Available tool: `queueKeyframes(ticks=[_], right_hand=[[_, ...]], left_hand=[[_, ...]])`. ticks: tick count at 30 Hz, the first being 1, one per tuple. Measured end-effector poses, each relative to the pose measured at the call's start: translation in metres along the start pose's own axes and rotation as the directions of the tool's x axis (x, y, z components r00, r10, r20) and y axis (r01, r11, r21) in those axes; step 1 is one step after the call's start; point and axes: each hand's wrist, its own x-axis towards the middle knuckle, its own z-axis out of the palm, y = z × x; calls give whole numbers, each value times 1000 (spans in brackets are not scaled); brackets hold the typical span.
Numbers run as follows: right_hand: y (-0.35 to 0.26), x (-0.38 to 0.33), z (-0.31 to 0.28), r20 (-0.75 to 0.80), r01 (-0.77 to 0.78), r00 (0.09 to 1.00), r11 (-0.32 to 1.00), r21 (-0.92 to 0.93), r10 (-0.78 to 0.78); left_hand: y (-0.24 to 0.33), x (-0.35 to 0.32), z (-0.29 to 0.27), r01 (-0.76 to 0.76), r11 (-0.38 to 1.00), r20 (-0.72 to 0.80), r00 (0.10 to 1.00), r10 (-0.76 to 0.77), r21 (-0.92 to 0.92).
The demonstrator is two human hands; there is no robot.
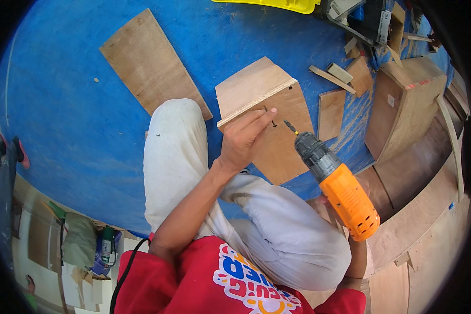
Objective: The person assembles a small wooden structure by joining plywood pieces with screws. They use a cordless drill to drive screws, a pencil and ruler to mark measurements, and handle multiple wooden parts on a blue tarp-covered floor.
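A small plywood box [277,152] stands in front of my crossed legs, with a dark hole near its upper corner. My left hand [240,137] is closed over its side near the edge, pinching dark screws [273,124] that poke out by the fingertips. An orange and black cordless drill [345,196] is gripped in my right hand [323,205], which the drill body mostly hides. Its driver bit [290,126] points up and left at the box, just right of the screws and apart from them.
On the blue floor sheet [68,104] lie a plywood board [154,63] and a smaller panel [331,114]. A larger wooden box [403,107] stands at right. A yellow lid [277,4] and a cluttered black toolbox [358,21] are at the far side. Another person's legs [5,172] show at left.
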Motion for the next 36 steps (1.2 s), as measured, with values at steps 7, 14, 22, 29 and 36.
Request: queueKeyframes(ticks=[7, 14, 22, 29, 36], right_hand=[[-12, 17, 0, 7, -104, 994, 983, 150, 105], [-19, 8, -5, -23, -49, 998, 992, 118, 52], [-29, 14, -17, 57, -36, 998, 988, 150, 28], [-70, 11, -39, 230, -176, 937, 926, -334, 261], [-105, 6, 3, 71, -176, 983, 981, 81, 170]], left_hand=[[1, 6, -1, 38, 997, -1, 999, -38, -73], [-4, 4, 4, 35, 999, -10, 999, -35, -39], [8, -18, -19, -33, 999, -138, 990, 36, 28], [7, -38, -26, 207, 975, -124, 968, -216, -85], [1, -46, -34, 234, 970, -148, 959, -241, -65]])
